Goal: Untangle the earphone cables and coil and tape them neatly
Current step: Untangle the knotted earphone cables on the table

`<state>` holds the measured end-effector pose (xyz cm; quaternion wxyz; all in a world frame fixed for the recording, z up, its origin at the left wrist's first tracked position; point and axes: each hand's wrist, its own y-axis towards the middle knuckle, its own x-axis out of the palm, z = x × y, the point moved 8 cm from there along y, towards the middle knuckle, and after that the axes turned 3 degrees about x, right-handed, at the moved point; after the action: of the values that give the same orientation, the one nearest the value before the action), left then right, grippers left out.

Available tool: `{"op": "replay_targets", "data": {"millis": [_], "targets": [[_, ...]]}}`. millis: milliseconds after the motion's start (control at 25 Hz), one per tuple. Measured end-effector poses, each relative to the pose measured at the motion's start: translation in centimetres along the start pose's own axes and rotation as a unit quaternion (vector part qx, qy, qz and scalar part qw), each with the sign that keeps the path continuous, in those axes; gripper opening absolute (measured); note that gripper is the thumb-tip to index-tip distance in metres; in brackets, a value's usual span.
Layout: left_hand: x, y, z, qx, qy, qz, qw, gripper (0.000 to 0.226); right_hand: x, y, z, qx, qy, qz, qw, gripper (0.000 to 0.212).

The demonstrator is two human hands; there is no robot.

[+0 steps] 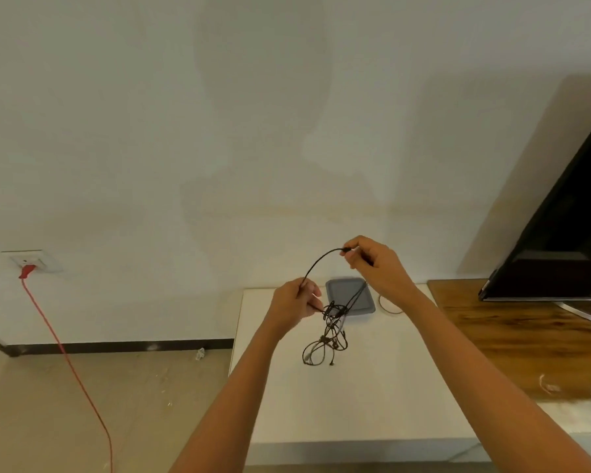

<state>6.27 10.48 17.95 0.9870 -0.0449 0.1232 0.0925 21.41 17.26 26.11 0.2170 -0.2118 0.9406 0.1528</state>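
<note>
A tangled bunch of black earphone cables (328, 331) hangs above the white table (372, 397). My left hand (296, 303) pinches the cable near the top of the knot. My right hand (377, 264) is higher and further right, pinching a cable end by its plug. One strand arcs between the two hands, and other strands run from my right hand down into the knot. Loops and small earbud ends dangle under the knot, close to the tabletop. A roll of clear tape (389, 307) lies on the table behind my right wrist, partly hidden.
A grey square tray (362, 303) lies at the far edge of the table behind the cables. A dark screen (567, 233) stands on a wooden surface (526, 339) at the right. A red cord (69, 363) runs from a wall socket (33, 262) down to the floor at the left.
</note>
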Motion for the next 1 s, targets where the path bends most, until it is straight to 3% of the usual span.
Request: {"op": "replay_targets", "data": {"millis": [40,120,240,360,480,600,680,760,840,920,1000], "targets": [[-1.2,-0.3,0.1,-0.011,-0.055,0.029,0.998,0.027,-1.0,-0.2,1.3,0.000,-0.055,0.012,0.998,0.008],[-3.2,-0.6,1.0,-0.016,-0.113,0.070,0.991,0.027,-1.0,-0.9,4.3,0.011,-0.132,-0.036,0.991,0.010],[-5.1,-1.1,3.9,0.016,-0.038,0.103,0.994,0.028,1.1,-2.3,8.0,0.034,-0.232,-0.109,0.966,0.020],[-6.5,-1.9,6.4,0.020,-0.004,0.126,0.992,0.031,1.0,-3.0,9.7,0.075,-0.270,-0.060,0.958,0.030],[-7.5,-3.0,7.8,0.015,0.056,0.117,0.991,0.050,-0.1,-3.6,10.9,0.167,-0.225,-0.009,0.960,0.033],[-8.1,-4.2,8.1,-0.018,0.104,0.114,0.988,0.068,-0.7,-4.0,10.5,0.258,-0.076,0.032,0.963,0.027],[-8.6,-4.6,7.8,-0.045,0.186,0.101,0.976,0.081,-1.4,-3.8,9.5,0.268,-0.002,0.063,0.961,0.023],[-10.0,-5.4,7.8,-0.059,0.321,0.107,0.939,0.084,-2.7,-3.8,8.8,0.265,0.004,0.089,0.960,0.022],[-11.5,-6.0,7.3,-0.059,0.493,0.103,0.862,0.083,-4.1,-4.0,9.1,0.281,0.005,0.103,0.954,0.025],[-12.7,-6.4,5.9,-0.062,0.598,0.080,0.795,0.068,-4.8,-4.3,9.6,0.298,0.035,0.104,0.948,0.026],[-14.3,-6.6,3.9,-0.078,0.604,0.078,0.789,0.051,-5.0,-4.4,9.7,0.303,0.043,0.094,0.947,0.023]]}}
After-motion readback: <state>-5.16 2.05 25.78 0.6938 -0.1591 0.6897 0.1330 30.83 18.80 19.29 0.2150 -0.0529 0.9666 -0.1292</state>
